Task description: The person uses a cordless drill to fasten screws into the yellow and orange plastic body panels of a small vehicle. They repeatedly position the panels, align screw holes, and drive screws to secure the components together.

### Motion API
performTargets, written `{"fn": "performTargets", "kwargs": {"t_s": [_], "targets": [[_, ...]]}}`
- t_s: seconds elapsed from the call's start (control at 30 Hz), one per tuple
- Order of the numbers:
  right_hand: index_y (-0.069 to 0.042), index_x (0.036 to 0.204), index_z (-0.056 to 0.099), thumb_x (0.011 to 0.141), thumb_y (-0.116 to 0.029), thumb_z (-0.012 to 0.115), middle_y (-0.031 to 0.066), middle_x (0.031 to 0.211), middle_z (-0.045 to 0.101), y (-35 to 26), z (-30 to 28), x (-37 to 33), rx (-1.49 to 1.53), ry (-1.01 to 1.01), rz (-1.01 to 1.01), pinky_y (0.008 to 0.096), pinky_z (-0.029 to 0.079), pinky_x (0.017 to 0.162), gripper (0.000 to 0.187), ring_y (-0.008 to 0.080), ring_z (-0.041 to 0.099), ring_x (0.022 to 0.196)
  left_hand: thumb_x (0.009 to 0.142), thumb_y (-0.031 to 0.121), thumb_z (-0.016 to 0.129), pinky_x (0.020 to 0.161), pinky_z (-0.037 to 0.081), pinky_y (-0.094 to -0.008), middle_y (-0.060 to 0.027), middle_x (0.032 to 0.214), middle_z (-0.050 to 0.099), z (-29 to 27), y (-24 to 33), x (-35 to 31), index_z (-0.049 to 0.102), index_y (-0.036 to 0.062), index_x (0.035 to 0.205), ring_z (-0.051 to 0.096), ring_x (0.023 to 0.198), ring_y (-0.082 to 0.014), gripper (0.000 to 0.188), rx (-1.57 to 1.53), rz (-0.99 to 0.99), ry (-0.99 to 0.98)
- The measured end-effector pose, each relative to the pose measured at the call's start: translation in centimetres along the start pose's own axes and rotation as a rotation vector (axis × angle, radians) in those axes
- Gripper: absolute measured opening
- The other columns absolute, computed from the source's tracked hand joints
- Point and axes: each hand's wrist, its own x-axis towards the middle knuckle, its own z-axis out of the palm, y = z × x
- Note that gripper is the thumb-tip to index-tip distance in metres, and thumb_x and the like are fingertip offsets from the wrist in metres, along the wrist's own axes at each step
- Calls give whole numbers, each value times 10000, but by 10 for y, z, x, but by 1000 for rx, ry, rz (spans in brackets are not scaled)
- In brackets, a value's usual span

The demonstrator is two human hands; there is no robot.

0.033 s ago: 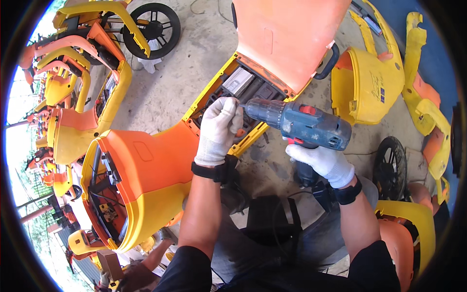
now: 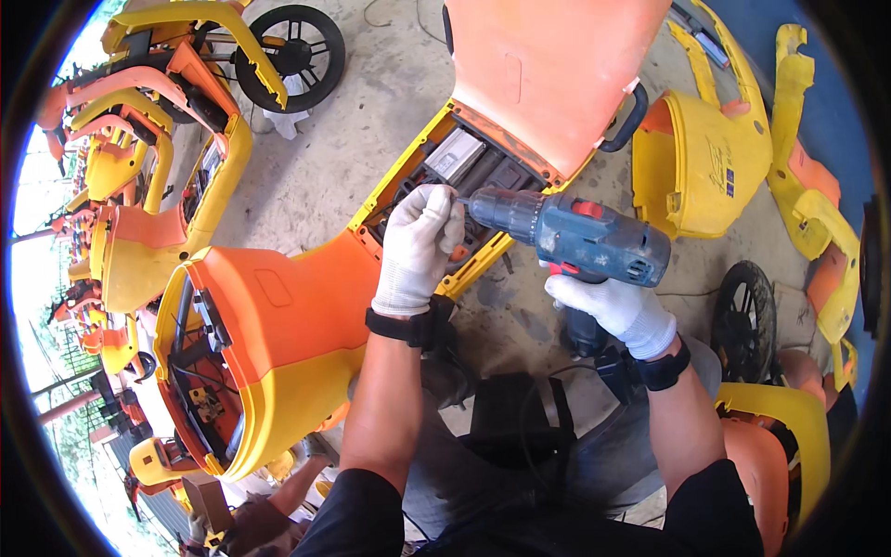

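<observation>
My right hand point(image 2: 617, 311), in a white glove, is wrapped round the grip of a blue cordless drill point(image 2: 599, 237) with red switches. The drill lies level, its chuck pointing left. My left hand point(image 2: 422, 227), also gloved, is closed in a pinch at the tip of the drill's bit. What its fingers hold, if anything, is too small to make out. Just beneath both hands is the open frame of an orange and yellow scooter body point(image 2: 297, 297). Inside its bay sit a silver metal box point(image 2: 454, 154) and dark parts.
A raised orange panel point(image 2: 548, 84) stands beyond the bay. Yellow shells point(image 2: 710, 167) lie at the right, near a black wheel point(image 2: 745, 306). More scooters point(image 2: 139, 241) line the left side, with another wheel point(image 2: 292, 58) behind. Another person's arm point(image 2: 302, 483) shows at lower left.
</observation>
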Motion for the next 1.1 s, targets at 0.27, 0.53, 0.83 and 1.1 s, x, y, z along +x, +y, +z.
{"fn": "performTargets", "kwargs": {"t_s": [0.27,0.53,0.83,1.1], "targets": [[-45,1103,667,851,-131,747,25,928,684,-7,-4,3,195,-36,149,282,533,744,277,104,641,773,1029,172,564,577,426,-227,-24,770,572,11,0,4,609,7,1039,500,627,-98,171,-82,9,81],[1,1086,648,878,-112,655,41,807,654,-11,7,2,178,-25,213,287,494,744,236,136,623,744,1001,216,616,540,381,-222,-2,725,549,9,4,0,609,16,1022,462,580,-76,201,-25,50,42],[25,1113,642,870,-92,676,62,830,659,-17,16,-3,203,29,205,298,505,726,272,149,628,739,1003,234,623,562,451,-217,-36,830,627,6,5,-1,619,29,1016,569,657,-78,205,-219,-18,32],[-39,1086,695,943,-239,652,18,871,685,10,-3,6,-98,-171,34,285,486,781,250,120,634,810,1005,202,579,541,405,-232,-5,706,541,-3,0,2,627,27,990,483,591,-102,181,-38,81,-69]]}}
